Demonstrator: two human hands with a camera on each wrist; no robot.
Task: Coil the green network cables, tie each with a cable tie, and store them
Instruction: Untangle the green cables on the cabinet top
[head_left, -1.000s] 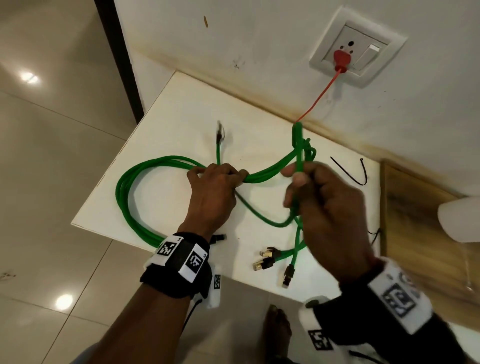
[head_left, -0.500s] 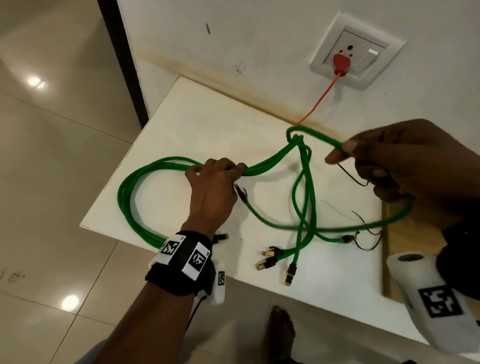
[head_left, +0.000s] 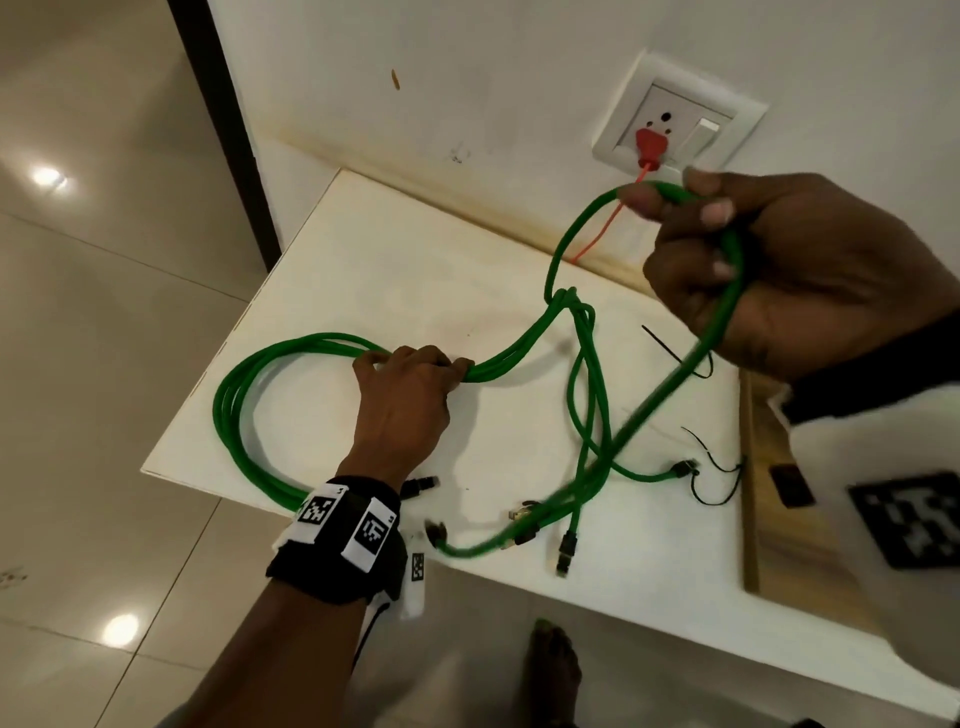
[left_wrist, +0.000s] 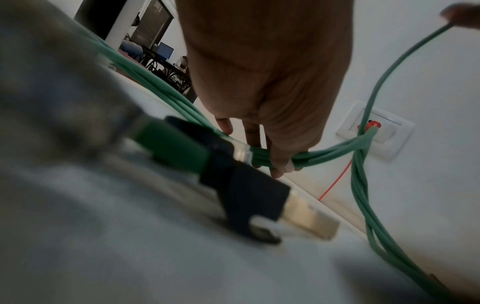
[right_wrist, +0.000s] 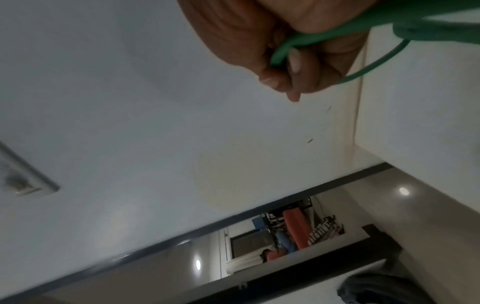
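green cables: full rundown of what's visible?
The green network cables are round-jacketed, with dark and gold plugs lying loose near the front of the white table. The left hand grips a multi-turn coil on the table. Strands tangle at a knot, and the right hand holds one strand raised.

Head view: the cable strand (head_left: 649, 410) hanging from the right hand (head_left: 789, 270) is motion-blurred; the right wrist is cut off by the frame edge. Left wrist view: a blurred connector (left_wrist: 259, 203) fills the foreground, and the left hand (left_wrist: 267, 86) hides its grip on the cables (left_wrist: 330, 152). Right wrist view: palm cropped at top.
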